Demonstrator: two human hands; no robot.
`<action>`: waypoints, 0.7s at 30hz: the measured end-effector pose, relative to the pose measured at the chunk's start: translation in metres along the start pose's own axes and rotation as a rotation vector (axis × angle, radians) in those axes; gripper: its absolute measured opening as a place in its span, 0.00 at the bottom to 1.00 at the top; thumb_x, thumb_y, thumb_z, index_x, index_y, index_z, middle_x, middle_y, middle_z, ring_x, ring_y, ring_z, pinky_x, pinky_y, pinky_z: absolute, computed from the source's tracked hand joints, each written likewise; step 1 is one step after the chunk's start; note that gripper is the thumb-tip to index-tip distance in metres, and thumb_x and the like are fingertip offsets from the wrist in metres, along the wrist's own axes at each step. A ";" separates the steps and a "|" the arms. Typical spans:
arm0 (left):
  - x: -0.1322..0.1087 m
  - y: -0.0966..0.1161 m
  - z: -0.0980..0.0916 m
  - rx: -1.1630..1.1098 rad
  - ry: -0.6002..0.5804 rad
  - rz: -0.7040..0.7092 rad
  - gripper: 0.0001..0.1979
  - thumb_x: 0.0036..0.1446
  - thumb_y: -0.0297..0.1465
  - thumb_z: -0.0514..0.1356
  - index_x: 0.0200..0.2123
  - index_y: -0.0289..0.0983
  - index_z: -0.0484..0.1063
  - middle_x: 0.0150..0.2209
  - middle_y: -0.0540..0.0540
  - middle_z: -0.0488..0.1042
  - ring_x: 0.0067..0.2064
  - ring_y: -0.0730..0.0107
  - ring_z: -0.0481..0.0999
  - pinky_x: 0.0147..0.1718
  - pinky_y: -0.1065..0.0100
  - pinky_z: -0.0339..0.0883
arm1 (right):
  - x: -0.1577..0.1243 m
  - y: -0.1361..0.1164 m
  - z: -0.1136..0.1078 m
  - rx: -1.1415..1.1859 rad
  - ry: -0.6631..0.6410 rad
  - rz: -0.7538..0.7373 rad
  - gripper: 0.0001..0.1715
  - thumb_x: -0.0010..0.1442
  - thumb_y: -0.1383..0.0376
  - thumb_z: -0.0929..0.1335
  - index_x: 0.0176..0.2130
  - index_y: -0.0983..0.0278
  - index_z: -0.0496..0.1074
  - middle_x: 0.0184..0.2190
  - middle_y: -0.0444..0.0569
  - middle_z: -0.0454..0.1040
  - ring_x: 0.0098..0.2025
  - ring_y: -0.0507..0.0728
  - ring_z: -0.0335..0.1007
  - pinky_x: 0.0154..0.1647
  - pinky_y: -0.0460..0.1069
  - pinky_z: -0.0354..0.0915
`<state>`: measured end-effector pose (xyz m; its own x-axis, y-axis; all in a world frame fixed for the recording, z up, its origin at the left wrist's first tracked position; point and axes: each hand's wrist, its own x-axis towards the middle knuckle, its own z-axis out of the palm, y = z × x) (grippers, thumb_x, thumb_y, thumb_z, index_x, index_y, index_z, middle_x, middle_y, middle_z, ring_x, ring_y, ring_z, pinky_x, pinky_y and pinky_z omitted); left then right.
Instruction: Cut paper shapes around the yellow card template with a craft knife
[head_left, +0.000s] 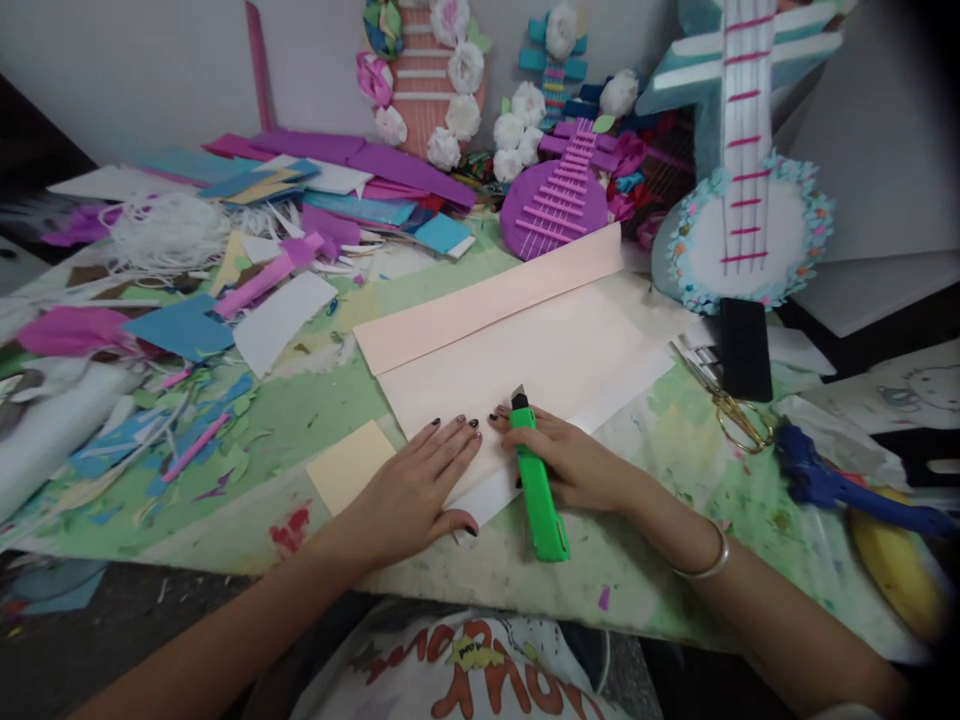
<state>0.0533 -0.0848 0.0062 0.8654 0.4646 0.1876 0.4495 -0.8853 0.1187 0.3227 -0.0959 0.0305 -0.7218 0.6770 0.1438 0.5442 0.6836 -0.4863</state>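
Note:
My left hand (427, 480) lies flat with fingers stretched out on a pale pink sheet (510, 350) in the middle of the table. The sheet's far edge carries a folded or overlapping pink strip (487, 300). A green utility knife (541, 500) is gripped in my right hand (577, 460), its dark tip pointing away from me over the sheet. My right fingertips rest on the paper close to the left ones. White paper (637, 390) shows beneath the sheet on the right. A cream paper square (351, 465) lies beside my left wrist.
Paper scraps (187, 325) and white string (172, 235) cover the left side. Decorated instrument models (555, 205) stand at the back. Gold-handled scissors (731, 415), a black phone (745, 350), a dark blue tool (825, 475) and a yellow roll (896, 565) lie on the right.

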 end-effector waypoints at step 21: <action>-0.005 -0.017 0.005 -0.099 -0.112 0.054 0.46 0.63 0.54 0.46 0.70 0.35 0.26 0.69 0.36 0.51 0.70 0.55 0.48 0.65 0.57 0.42 | -0.001 0.016 0.001 0.002 -0.035 -0.058 0.18 0.61 0.67 0.65 0.52 0.63 0.62 0.61 0.60 0.67 0.64 0.62 0.60 0.65 0.62 0.57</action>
<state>0.0419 -0.0721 -0.0016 0.9095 0.4064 0.0871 0.3823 -0.9003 0.2081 0.3317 -0.0861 0.0221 -0.7665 0.6265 0.1413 0.5005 0.7206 -0.4798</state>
